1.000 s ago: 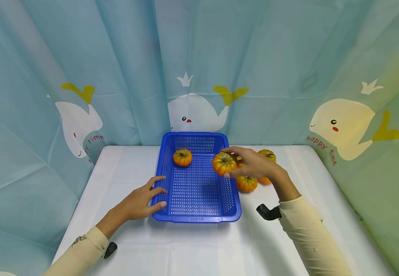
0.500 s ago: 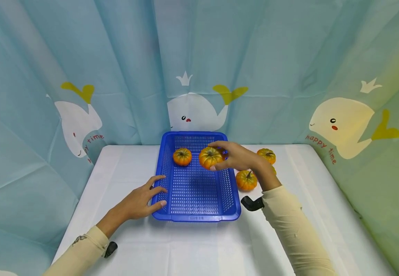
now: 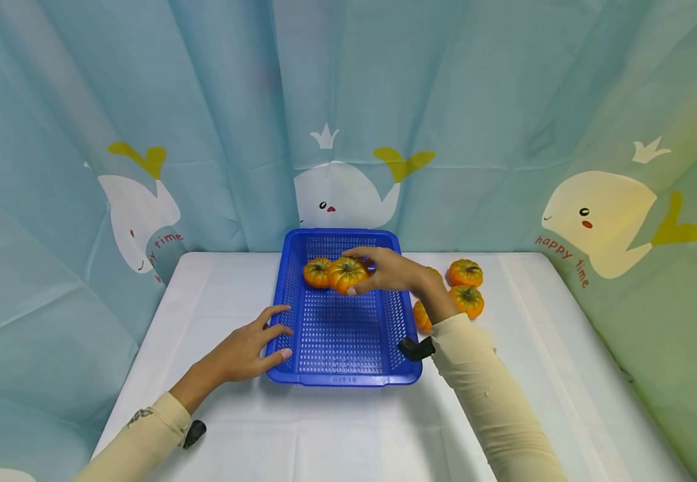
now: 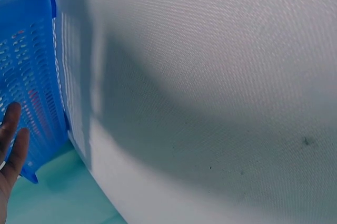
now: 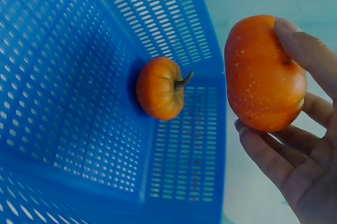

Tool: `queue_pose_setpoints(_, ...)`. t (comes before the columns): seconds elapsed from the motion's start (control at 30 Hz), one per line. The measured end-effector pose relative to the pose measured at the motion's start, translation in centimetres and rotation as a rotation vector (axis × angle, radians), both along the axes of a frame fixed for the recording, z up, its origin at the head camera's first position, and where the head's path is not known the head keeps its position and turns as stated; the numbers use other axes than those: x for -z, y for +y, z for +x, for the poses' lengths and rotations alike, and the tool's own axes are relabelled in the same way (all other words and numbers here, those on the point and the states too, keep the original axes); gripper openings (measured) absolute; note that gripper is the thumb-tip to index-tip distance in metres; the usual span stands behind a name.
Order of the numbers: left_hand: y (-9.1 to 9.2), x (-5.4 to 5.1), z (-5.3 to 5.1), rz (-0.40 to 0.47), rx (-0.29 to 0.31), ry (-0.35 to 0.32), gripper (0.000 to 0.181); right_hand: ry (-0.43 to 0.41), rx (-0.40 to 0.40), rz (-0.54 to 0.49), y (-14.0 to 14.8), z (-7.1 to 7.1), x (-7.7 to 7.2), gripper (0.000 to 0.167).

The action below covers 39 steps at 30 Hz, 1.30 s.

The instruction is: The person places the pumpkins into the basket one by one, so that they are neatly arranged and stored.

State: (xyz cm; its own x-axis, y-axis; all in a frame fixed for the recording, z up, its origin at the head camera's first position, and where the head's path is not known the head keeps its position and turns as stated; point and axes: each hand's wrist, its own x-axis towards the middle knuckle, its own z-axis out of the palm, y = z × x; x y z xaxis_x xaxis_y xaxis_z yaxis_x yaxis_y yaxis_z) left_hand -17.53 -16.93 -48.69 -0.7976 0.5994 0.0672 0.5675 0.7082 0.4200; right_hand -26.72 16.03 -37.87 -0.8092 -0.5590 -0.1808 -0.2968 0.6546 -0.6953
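Observation:
My right hand (image 3: 387,269) holds a small orange pumpkin (image 3: 347,275) between thumb and fingers, over the back part of the blue plastic basket (image 3: 342,383). In the right wrist view its smooth orange underside shows. A second small pumpkin (image 5: 160,88) with a curved stem sits inside the basket, in the back left corner. With fingers spread and loosely bent, my left hand (image 3: 244,349) is at the basket's left rim. The left wrist view catches only some of its fingers (image 4: 16,153) by the perforated side wall; whether they touch it I cannot tell.
Several more pumpkins stand on the white table (image 3: 565,375) right of the basket, among them one at the back (image 3: 465,272) and one nearer (image 3: 467,300). My right forearm partly covers another (image 3: 422,316). A light-blue whale-print curtain (image 3: 481,134) encloses the table's back and sides.
My right hand has carried the pumpkin leftward from the basket's right rim, close to the pumpkin inside. The left hand has stayed in place.

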Motion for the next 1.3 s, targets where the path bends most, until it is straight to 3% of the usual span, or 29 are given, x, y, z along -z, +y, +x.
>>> queue_pose_setpoints(0.23,0.0,0.1,0.0,0.0,0.008,0.007,0.041,0.03,-0.016,0.054,-0.9,-1.2,1.6,0.075)
queue_pose_setpoints(0.5,-0.2,-0.2,0.0,0.006,0.025,0.007,0.046,-0.013,0.008,0.067,-1.8,-1.7,3.1,0.081)
queue_pose_setpoints(1.03,-0.2,-0.1,-0.1,0.01,0.033,0.017,0.046,-0.114,0.066,0.13,-3.3,-2.7,6.1,0.075)
queue_pose_setpoints(1.3,-0.1,-0.1,-0.1,0.01,0.031,0.011,0.046,-0.185,0.09,0.153,-4.1,-2.8,7.0,0.08)
